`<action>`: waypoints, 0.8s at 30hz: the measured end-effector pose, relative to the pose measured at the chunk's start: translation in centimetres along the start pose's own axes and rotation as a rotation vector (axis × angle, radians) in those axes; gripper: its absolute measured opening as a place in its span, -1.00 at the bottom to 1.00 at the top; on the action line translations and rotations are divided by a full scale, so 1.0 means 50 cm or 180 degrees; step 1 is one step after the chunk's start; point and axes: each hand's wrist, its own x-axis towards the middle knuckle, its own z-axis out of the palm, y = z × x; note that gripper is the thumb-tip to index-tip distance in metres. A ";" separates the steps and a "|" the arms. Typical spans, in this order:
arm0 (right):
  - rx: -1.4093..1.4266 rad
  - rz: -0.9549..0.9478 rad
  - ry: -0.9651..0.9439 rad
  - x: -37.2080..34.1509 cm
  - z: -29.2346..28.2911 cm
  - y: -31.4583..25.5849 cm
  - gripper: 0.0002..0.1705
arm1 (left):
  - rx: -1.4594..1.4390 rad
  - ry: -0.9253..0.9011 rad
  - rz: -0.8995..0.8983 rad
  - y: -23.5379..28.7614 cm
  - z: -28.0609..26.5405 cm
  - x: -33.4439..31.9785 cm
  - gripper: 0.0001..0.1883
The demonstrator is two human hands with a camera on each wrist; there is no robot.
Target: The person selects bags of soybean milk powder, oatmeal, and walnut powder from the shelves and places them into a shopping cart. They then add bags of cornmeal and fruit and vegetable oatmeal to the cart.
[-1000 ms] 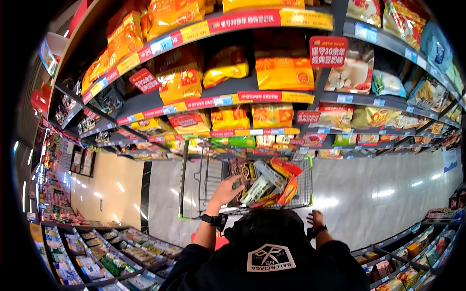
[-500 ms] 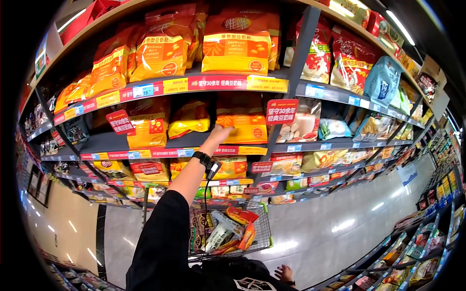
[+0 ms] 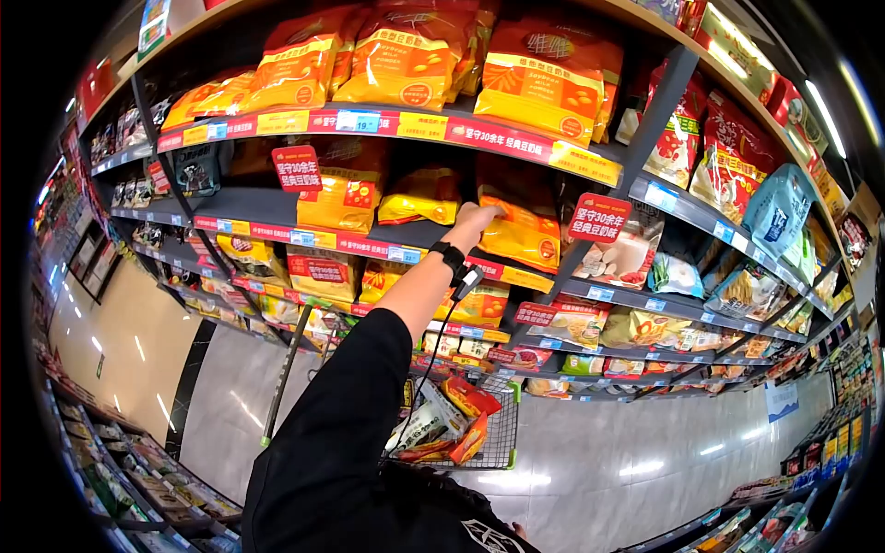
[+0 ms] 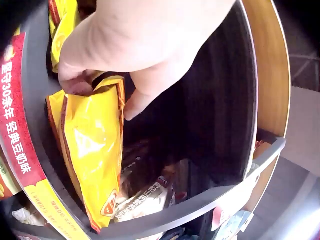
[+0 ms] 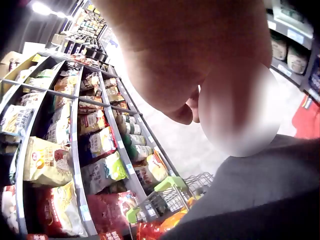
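In the left wrist view, my left hand (image 4: 135, 40) pinches the top of a yellow soybean milk powder bag (image 4: 95, 145), thumb on one side and fingers on the other. From the head view, this left hand (image 3: 475, 226) reaches to the middle shelf, and the orange-yellow bag (image 3: 521, 235) tilts at the shelf's front. A smaller yellow bag (image 3: 422, 195) lies just left of it. My right hand (image 5: 185, 55) hangs low with loosely bent fingers and no item showing in it; my body hides most of it from the head camera.
Below the shelves stands a wire shopping cart (image 3: 502, 429) holding several colourful packets (image 3: 438, 419). A red sign (image 3: 597, 217) sticks out beside the bag, along the shelf's price strip (image 3: 369, 247). More orange bags (image 3: 544, 78) fill the shelf above.
My left hand has gone from over the cart up to the middle shelf and now grips the bag's top. The bag, upright half a second ago, now leans. The view has turned.
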 end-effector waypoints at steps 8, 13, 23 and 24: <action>-0.0239 -0.0585 -0.0150 -0.212 0.173 -0.123 -0.54 | 0.1618 0.0109 0.1239 -0.023 -0.002 -0.121 -0.61; -0.0761 -0.0742 -0.0211 -0.225 0.224 -0.178 -0.57 | 0.1467 0.0118 0.2190 -0.058 -0.063 -0.330 -0.66; -0.1005 -0.1467 -0.2215 -0.403 0.528 -0.374 -0.41 | 0.0357 -0.1179 -0.0080 -0.238 -0.249 -0.668 -0.76; -0.0607 -0.1372 -0.2676 -0.462 0.588 -0.400 -0.37 | 0.0516 -0.1296 -0.0152 -0.260 -0.260 -0.680 -0.76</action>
